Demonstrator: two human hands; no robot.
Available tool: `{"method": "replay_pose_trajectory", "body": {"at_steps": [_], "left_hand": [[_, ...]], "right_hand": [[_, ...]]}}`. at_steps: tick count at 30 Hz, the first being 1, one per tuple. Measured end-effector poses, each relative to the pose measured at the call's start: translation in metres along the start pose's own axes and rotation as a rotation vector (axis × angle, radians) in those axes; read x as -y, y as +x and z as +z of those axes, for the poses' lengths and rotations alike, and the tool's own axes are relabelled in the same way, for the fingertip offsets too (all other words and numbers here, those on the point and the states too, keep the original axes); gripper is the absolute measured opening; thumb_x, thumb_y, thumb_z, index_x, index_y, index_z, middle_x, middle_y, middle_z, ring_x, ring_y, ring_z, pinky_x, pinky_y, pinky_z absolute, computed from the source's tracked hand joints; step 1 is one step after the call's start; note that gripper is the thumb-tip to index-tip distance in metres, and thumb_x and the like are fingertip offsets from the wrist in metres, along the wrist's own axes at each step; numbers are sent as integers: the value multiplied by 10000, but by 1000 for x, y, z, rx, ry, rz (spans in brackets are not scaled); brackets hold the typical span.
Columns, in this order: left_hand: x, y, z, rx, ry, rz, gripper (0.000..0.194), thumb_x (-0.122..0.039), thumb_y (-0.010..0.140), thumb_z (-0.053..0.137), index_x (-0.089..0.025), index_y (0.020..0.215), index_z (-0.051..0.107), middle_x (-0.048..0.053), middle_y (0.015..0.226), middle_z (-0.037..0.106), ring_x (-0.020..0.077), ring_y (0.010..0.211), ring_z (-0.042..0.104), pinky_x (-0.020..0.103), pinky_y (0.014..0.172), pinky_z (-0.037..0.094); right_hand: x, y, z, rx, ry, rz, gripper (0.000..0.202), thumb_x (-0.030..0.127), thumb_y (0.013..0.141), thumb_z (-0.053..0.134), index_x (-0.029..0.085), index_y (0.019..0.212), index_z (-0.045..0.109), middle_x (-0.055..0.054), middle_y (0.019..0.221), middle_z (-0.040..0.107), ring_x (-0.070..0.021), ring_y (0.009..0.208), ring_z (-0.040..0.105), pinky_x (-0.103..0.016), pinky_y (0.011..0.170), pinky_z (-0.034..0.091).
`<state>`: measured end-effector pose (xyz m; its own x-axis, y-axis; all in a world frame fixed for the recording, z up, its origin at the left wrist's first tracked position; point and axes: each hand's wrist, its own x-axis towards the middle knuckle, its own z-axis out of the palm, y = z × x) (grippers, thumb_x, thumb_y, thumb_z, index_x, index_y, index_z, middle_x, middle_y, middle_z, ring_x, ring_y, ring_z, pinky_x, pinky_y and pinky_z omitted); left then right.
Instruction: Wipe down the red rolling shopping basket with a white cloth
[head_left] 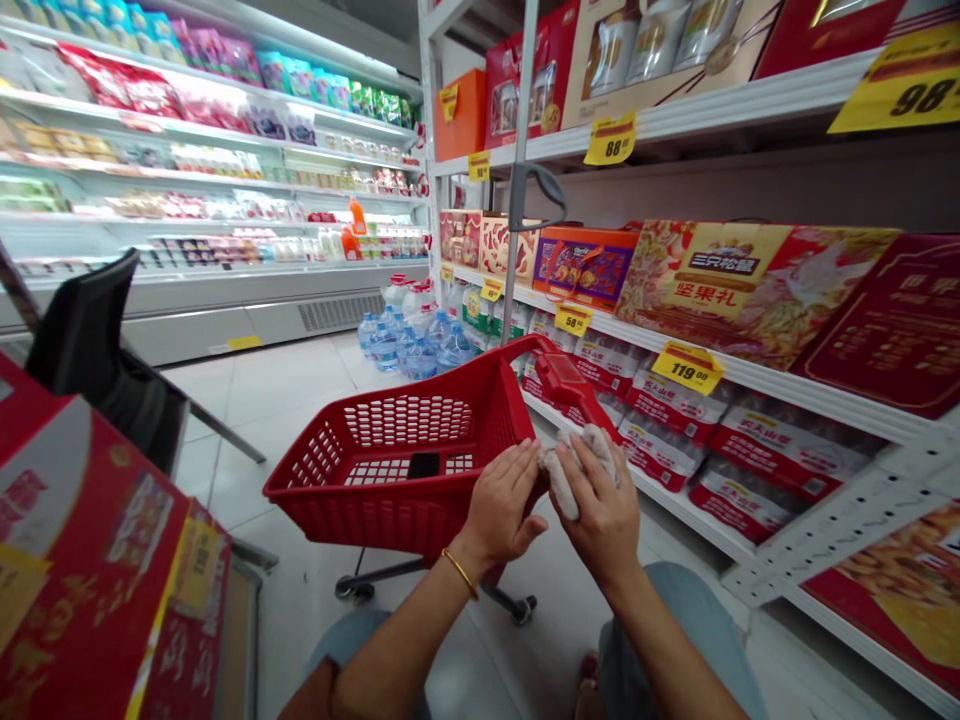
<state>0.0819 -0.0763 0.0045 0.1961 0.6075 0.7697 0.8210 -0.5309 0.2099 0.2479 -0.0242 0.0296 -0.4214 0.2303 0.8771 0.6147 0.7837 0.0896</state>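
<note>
A red plastic shopping cart (360,515) stands in front of me, its handle end towards the right. My right hand (596,500) presses a greyish-white cloth (562,485) against the cart's frame just below the red handle (574,380). Its fingers are bent over the cloth. Beside it, my left hand (504,505) lies against the cart's near upper corner, with the fingers stretched out and the thumb apart. A gold bangle (460,572) circles the left wrist. In the basket, a small black rectangular piece (424,465) shows on the bottom; I cannot tell what it is.
On the right, a white shelf rack (817,395) carries gift boxes and packs of bottled water (664,450). Large water bottles (416,345) stand on the floor behind the cart. A black chair (82,350) and red boxes (97,540) are at left. A refrigerated display (225,310) lines the back.
</note>
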Motion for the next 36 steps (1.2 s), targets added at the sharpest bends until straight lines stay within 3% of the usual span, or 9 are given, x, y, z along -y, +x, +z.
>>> {"method": "replay_pose_trajectory", "body": {"at_steps": [8,19,23,27,31,36], "left_hand": [[0,-4,4,36,-12,-5,860,-690,950,109,-60,1474,368,198,1494,440,292,1434,353,476,1162,322],[0,-4,0,31,4,13,865,-682,952,90,-49,1455,397,205,1470,469,285,1427,368,462,1157,336],[-2,-4,-1,11,2,9,873,-685,948,70,-56,1439,421,209,1415,529,289,1390,427,468,1137,364],[-4,-4,-2,-22,-27,0,896,-713,929,76,-60,1355,517,218,1333,595,320,1321,506,499,1108,390],[-3,-2,-4,-5,-33,5,892,-727,922,128,-49,1345,524,221,1344,586,328,1319,507,500,1110,390],[0,-2,-2,-1,-27,27,892,-718,929,139,-38,1415,452,223,1400,538,316,1369,452,493,1120,382]], "right_hand": [[-20,6,-6,-62,-22,43,411,230,887,639,189,1291,577,-140,1290,642,-301,1277,547,-510,1050,470],[-24,19,-18,-148,-114,124,362,267,882,652,187,1234,624,-131,1208,690,-286,1130,651,-432,971,508],[2,17,-13,-99,-33,96,406,256,885,633,177,1280,590,-143,1269,655,-298,1216,592,-482,1038,460],[24,5,4,-62,26,47,419,272,904,596,185,1313,567,-139,1295,637,-342,1328,480,-622,1113,334],[22,-2,12,-101,41,39,480,274,910,581,191,1378,516,-147,1311,624,-337,1346,461,-636,1117,325],[6,5,3,-77,-8,46,466,254,900,591,201,1360,535,-135,1305,630,-329,1328,486,-585,1109,370]]}}
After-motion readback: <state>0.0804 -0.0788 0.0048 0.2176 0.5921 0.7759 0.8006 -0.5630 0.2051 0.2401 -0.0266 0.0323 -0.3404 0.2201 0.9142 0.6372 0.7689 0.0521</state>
